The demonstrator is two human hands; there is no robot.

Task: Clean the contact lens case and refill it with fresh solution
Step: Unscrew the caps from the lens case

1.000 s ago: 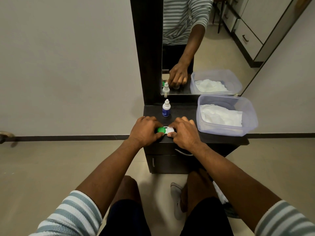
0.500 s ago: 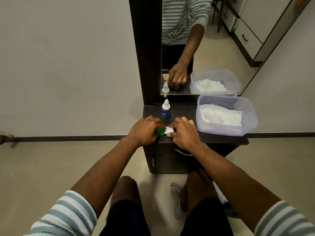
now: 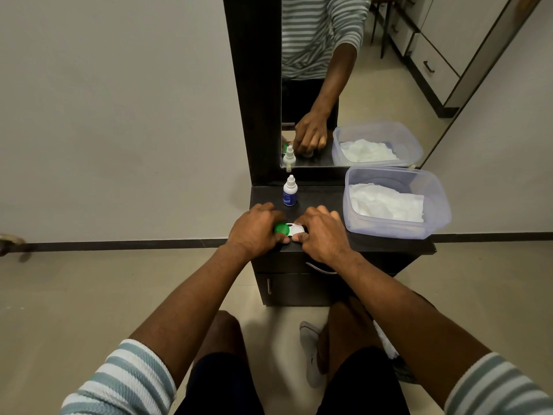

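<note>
A small white contact lens case (image 3: 294, 229) lies near the front edge of the dark dresser top (image 3: 323, 199). Its left well carries a green cap (image 3: 281, 228). My left hand (image 3: 254, 229) is closed around that green cap. My right hand (image 3: 321, 232) grips the white right end of the case, hiding its other cap. A small dropper bottle of solution (image 3: 289, 191), white with a blue label, stands upright just behind the hands, capped.
A clear plastic tub (image 3: 437, 211) holding white tissue sits on the right of the dresser top. A tall mirror (image 3: 359, 85) in a dark frame rises behind and reflects the hand, bottle and tub. Drawers sit below; my knees are close to them.
Both hands stay on the case. The green cap shows more between my left fingers than half a second ago; the case sits flat again after a slight tilt.
</note>
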